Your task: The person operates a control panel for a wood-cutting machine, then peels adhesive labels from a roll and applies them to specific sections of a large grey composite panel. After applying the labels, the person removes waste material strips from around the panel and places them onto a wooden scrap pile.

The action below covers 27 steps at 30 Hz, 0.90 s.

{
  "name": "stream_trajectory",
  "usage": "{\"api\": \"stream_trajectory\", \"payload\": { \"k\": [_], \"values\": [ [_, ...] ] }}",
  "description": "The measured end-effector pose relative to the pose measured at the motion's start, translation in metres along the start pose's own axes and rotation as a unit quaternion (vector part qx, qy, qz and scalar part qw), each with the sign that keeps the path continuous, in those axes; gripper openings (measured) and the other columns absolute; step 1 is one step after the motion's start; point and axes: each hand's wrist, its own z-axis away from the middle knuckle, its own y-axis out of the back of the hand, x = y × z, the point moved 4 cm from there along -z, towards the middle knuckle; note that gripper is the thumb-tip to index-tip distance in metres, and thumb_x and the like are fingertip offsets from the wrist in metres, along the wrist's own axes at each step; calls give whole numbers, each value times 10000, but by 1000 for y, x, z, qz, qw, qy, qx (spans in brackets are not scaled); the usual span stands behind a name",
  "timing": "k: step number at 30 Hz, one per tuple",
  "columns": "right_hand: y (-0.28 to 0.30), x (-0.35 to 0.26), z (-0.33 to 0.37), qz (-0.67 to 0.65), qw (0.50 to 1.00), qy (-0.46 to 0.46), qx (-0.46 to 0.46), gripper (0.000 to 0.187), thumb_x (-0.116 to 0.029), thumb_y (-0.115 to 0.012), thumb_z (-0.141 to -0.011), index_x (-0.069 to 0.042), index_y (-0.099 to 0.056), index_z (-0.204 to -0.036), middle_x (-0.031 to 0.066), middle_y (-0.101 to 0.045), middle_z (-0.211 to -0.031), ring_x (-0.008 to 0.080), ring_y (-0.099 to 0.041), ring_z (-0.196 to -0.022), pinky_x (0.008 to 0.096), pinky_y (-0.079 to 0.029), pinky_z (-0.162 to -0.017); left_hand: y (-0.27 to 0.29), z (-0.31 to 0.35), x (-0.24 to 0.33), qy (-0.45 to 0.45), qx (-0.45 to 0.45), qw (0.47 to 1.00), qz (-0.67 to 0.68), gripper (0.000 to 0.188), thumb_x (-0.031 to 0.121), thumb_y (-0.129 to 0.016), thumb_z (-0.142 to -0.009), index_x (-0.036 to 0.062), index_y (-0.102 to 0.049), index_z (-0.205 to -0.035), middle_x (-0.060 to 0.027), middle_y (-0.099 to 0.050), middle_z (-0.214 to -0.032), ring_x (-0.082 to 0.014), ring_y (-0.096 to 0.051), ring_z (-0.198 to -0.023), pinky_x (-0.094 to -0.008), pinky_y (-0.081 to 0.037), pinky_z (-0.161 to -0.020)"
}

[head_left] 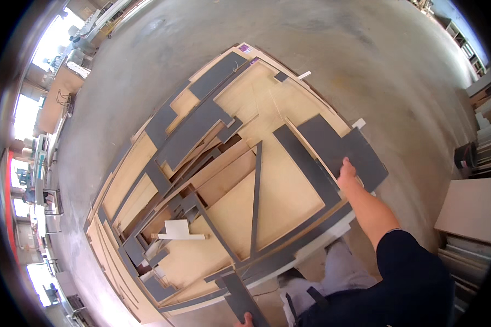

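My left hand (246, 320) shows at the lower edge, its thumb over a narrow dark grey board (241, 297) that it grips. The rest of that hand is cut off by the picture's edge. With my right arm stretched out, my right hand (347, 174) is closed on the near edge of a wide, notched dark grey panel (338, 147); some fingers are hidden. This panel rests on the right side of a low, wide stack of plywood sheets (278, 180). Beside it lies a long dark grey strip (305, 163).
Cut grey and bare wood offcuts lie jumbled over the stack, with a white notched piece (177, 230) among them. Concrete floor (354, 60) surrounds it. At the right lean stacked boards (469, 210) and a black bucket (465, 155). Benches (60, 98) line the windowed left wall.
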Motion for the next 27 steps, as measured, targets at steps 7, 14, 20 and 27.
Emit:
{"api": "stream_trajectory", "payload": {
  "k": [7, 14, 20, 27],
  "values": [
    [-85, 18, -79, 654, 697, 293, -31, 626, -176, -607, -746, -10, -371, -1302, 205, -363, -1349, 363, -357, -1241, 426, -326, -1022, -82, 25, 57, 76, -88, 993, -11, 481, 392, -591, -856, -75, -642, -963, -233, -653, -938, -322, -603, -923, -407, -452, -792],
    [-104, -5, -35, 626, 606, 434, -231, 560, -186, -618, -752, -34, -423, -1255, 205, -403, -1298, 363, -372, -1212, 417, -310, -1029, -101, -46, 213, -19, -13, 998, 53, 479, 420, -632, -813, -50, -641, -905, -177, -662, -774, -263, -633, -728, -373, -475, -677],
    [-31, 52, 101, 450, 640, -152, -604, 342, -183, -616, -850, -15, -494, -1122, 69, -549, -1017, 159, -531, -922, 304, -450, -848, -151, -153, 351, -91, 13, 984, 152, 421, 364, -577, -871, -57, -599, -874, -152, -626, -753, -242, -558, -691, -349, -440, -667],
    [-58, 49, 143, 343, 805, -51, -481, 398, -151, -643, -813, 25, -483, -1132, 101, -585, -1035, 166, -546, -950, 302, -446, -841, -222, -188, 432, -125, -52, 945, 299, 368, 248, -608, -852, -56, -551, -1050, -124, -603, -841, -181, -548, -769, -304, -443, -737]
  ]
}}
